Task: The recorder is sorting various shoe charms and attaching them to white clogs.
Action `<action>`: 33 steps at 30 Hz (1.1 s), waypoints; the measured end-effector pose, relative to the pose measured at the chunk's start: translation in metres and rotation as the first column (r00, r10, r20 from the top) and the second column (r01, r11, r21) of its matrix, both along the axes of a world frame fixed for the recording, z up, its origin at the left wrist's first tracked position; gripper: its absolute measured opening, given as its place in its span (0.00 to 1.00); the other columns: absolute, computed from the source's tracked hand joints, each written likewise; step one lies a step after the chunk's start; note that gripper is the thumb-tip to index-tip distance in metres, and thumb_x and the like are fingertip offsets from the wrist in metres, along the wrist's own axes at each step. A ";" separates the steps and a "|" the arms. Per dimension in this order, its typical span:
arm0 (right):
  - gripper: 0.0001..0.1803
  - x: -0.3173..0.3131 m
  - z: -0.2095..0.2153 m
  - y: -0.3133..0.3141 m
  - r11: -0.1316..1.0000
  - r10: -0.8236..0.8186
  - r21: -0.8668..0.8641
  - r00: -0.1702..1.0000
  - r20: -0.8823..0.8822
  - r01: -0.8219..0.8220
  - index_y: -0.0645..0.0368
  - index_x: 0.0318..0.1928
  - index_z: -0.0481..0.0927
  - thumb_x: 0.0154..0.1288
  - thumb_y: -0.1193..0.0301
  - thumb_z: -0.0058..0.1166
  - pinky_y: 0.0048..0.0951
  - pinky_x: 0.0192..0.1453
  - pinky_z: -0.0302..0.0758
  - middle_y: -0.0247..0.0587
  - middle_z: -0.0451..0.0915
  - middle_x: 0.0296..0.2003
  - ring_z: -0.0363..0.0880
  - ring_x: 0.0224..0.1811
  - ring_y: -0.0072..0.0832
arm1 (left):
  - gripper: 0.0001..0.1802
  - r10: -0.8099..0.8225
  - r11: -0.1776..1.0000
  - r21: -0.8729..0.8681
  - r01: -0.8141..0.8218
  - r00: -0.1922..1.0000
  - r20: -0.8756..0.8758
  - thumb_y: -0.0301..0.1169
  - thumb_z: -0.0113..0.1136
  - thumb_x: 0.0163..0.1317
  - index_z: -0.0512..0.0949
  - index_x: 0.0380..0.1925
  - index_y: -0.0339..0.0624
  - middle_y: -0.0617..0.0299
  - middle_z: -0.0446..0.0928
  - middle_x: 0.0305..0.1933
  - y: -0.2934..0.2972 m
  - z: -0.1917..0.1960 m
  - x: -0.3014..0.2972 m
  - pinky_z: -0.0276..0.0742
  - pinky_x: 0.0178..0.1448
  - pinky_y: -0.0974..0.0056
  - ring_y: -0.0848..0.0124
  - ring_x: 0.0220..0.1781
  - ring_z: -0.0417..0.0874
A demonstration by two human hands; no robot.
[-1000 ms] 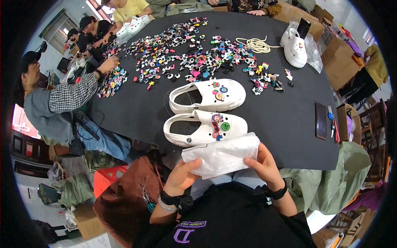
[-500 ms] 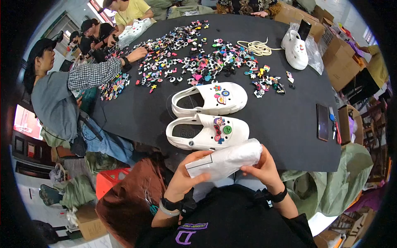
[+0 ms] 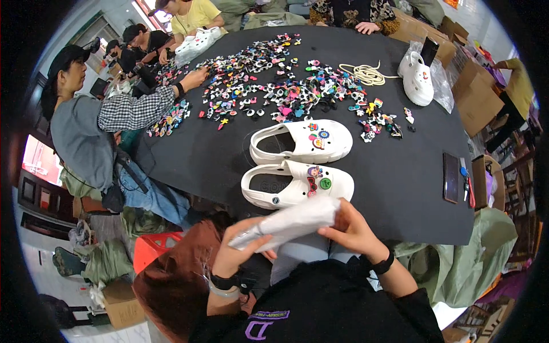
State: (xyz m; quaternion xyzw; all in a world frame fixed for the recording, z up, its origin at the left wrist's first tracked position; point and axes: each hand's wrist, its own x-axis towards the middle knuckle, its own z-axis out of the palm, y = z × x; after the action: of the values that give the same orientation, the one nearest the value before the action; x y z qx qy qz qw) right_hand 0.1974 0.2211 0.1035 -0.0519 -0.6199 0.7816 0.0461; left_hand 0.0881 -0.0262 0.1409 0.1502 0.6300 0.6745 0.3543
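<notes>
White packet [image 3: 290,223]: my left hand [image 3: 230,250] and right hand [image 3: 355,231] pinch opposite ends; light, even pressure should limit creasing.

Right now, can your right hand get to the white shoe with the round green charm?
Probably yes: the right hand is close to that white shoe, whose toe is uncovered. The white pouch hides part of its near edge, though, so that side looks harder.
</notes>
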 end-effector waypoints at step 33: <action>0.46 -0.117 0.043 -0.012 0.007 0.681 1.000 0.732 0.003 -0.010 0.32 0.73 0.46 0.57 0.79 0.46 0.40 0.27 0.74 0.42 0.76 0.21 0.80 0.24 0.40 | 0.24 0.310 0.749 0.326 -0.576 0.741 0.596 0.35 0.49 0.70 0.63 0.63 0.42 0.52 0.67 0.64 0.000 -0.102 0.025 0.59 0.67 0.29 0.54 0.66 0.67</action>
State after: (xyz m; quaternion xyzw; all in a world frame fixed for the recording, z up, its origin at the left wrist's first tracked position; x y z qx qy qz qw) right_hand 0.0806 0.2090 0.1470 0.3582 -0.9234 0.1368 0.0192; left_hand 0.1130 -0.0266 0.0385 -0.1075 0.3385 0.8923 0.2787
